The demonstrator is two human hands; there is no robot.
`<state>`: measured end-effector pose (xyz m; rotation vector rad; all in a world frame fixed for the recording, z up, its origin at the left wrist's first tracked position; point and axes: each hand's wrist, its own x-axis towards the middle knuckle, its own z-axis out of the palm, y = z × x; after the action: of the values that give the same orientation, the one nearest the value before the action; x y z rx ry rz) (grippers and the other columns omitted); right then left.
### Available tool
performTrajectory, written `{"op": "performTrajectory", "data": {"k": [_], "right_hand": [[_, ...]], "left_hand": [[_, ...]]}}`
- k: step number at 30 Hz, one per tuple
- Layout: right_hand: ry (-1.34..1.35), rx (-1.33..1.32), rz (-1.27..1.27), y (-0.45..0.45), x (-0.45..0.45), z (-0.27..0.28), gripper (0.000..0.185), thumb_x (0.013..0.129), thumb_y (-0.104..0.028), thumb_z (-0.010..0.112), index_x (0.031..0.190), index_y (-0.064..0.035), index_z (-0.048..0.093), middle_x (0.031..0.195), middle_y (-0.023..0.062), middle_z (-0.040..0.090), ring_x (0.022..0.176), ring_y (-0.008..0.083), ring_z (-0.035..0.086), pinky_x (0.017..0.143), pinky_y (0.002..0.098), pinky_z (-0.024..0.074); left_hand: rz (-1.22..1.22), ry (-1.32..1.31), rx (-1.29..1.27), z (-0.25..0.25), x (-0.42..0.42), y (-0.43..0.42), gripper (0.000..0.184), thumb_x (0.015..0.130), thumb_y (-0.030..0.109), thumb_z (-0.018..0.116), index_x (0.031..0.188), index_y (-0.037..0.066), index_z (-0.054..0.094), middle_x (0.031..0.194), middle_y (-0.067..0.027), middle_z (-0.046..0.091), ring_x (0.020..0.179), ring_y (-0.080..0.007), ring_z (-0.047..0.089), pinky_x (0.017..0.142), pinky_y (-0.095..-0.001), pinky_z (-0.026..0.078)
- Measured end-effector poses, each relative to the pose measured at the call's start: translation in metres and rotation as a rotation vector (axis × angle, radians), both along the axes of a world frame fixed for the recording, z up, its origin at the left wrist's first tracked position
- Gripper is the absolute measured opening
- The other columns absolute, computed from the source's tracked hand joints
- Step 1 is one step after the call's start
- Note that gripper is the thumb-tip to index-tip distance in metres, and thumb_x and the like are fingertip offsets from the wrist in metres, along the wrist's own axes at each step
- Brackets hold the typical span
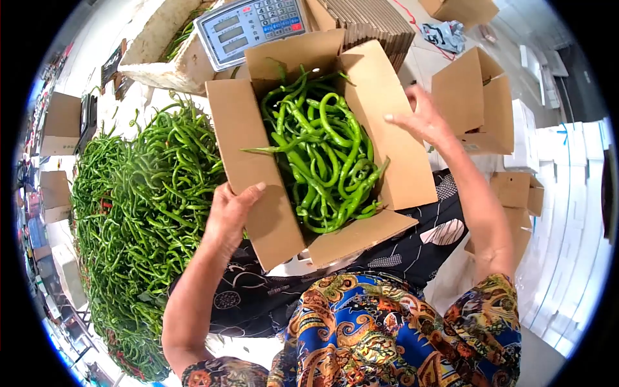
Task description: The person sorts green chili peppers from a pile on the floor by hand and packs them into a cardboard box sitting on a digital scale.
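Note:
An open cardboard box with its flaps spread stands in front of me, filled with long green peppers. My left hand grips the left flap, thumb on top and fingers hidden beneath it. At the upper right, my right hand is at the right flap, its thumb on the inner face and its other fingers behind the edge. Just beyond the box is a scale display with a keypad. A large heap of green peppers lies to the left.
A worn white foam box is at the upper left. Flattened cardboard is stacked behind the box. Another open carton stands at the right, near a crumpled plastic bag. White boxes line the far right.

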<state>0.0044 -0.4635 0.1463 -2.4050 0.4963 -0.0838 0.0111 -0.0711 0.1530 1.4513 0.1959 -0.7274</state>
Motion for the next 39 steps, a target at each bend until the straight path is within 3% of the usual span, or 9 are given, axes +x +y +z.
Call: {"op": "performTrajectory", "data": {"k": [2,7,10,12,16,20,26,37,39], "right_hand": [[0.198,0.788,0.082,0.005,-0.006,0.009,0.055,0.076,-0.027,0.079,0.120,0.0007,0.061,0.111,0.0113,0.067,0.097,0.0198,0.064,0.086,0.0339,0.0519],[0.196,0.792,0.261,0.055,-0.021,0.039,0.030,0.082,-0.017,0.071,0.106,0.0019,0.067,0.090,0.0028,0.068,0.081,0.0103,0.061,0.073,0.0288,0.0506],[0.299,0.766,0.113,0.041,-0.024,0.017,0.033,0.080,-0.013,0.070,0.108,0.0033,0.065,0.091,0.0061,0.069,0.080,0.0128,0.064,0.074,0.0295,0.0531],[0.294,0.817,0.032,0.018,-0.023,0.021,0.029,0.081,-0.012,0.067,0.105,0.0039,0.067,0.092,0.0106,0.071,0.078,0.0165,0.069,0.072,0.0308,0.0561],[0.287,0.115,0.222,0.048,-0.029,0.053,0.028,0.081,-0.018,0.068,0.096,0.0056,0.068,0.087,0.0102,0.072,0.076,0.0140,0.067,0.072,0.0306,0.0529],[0.259,0.679,0.023,0.020,-0.034,0.021,0.027,0.083,-0.021,0.066,0.092,0.0042,0.069,0.081,0.0059,0.070,0.073,0.0111,0.063,0.069,0.0280,0.0503],[0.197,0.367,0.163,0.039,-0.039,0.035,0.025,0.086,-0.023,0.063,0.092,0.0013,0.067,0.073,0.0013,0.065,0.065,0.0082,0.056,0.062,0.0269,0.0455],[0.310,0.250,0.083,0.038,-0.031,0.050,0.034,0.085,-0.029,0.064,0.088,0.0048,0.066,0.067,0.0071,0.064,0.060,0.0129,0.058,0.059,0.0323,0.0474],[0.229,0.473,0.025,0.041,-0.034,0.050,0.035,0.084,-0.030,0.065,0.086,0.0046,0.066,0.066,0.0079,0.063,0.059,0.0136,0.057,0.058,0.0328,0.0469]], "left_hand": [[-0.082,-0.098,0.120,0.002,0.000,-0.001,0.022,0.087,0.010,0.069,0.105,-0.001,0.066,0.093,-0.0049,0.069,0.077,-0.0111,0.063,0.069,-0.0276,0.052],[-0.050,-0.010,0.182,0.011,0.042,0.042,0.019,0.087,0.012,0.066,0.099,-0.002,0.067,0.082,-0.0088,0.070,0.071,-0.0165,0.067,0.066,-0.0310,0.056],[-0.033,-0.134,0.371,0.026,0.026,0.016,0.016,0.088,0.011,0.065,0.096,-0.003,0.066,0.078,-0.0065,0.068,0.064,-0.0137,0.062,0.058,-0.0272,0.051],[-0.060,-0.223,0.173,0.005,0.006,0.010,0.016,0.087,0.010,0.066,0.096,-0.004,0.066,0.078,-0.0058,0.067,0.061,-0.0134,0.059,0.056,-0.0280,0.050],[-0.089,0.112,0.138,0.005,0.034,0.017,0.018,0.082,0.008,0.069,0.097,-0.002,0.066,0.089,-0.0056,0.069,0.077,-0.0117,0.063,0.074,-0.0279,0.051],[-0.013,-0.143,0.188,0.015,0.002,-0.007,0.011,0.081,0.001,0.065,0.092,-0.001,0.066,0.079,-0.0029,0.067,0.068,-0.0104,0.061,0.067,-0.0245,0.050],[-0.047,-0.143,0.272,0.026,0.028,0.005,0.019,0.085,0.009,0.063,0.100,-0.003,0.066,0.089,-0.0059,0.068,0.075,-0.0107,0.062,0.069,-0.0255,0.051],[-0.073,-0.086,0.234,0.040,0.029,0.010,0.029,0.084,0.012,0.066,0.107,-0.005,0.065,0.094,-0.0107,0.070,0.079,-0.0163,0.066,0.074,-0.0296,0.053],[0.007,-0.083,0.222,0.049,0.020,0.010,0.025,0.085,0.012,0.066,0.102,-0.005,0.067,0.090,-0.0100,0.070,0.075,-0.0148,0.066,0.073,-0.0279,0.053]]}}
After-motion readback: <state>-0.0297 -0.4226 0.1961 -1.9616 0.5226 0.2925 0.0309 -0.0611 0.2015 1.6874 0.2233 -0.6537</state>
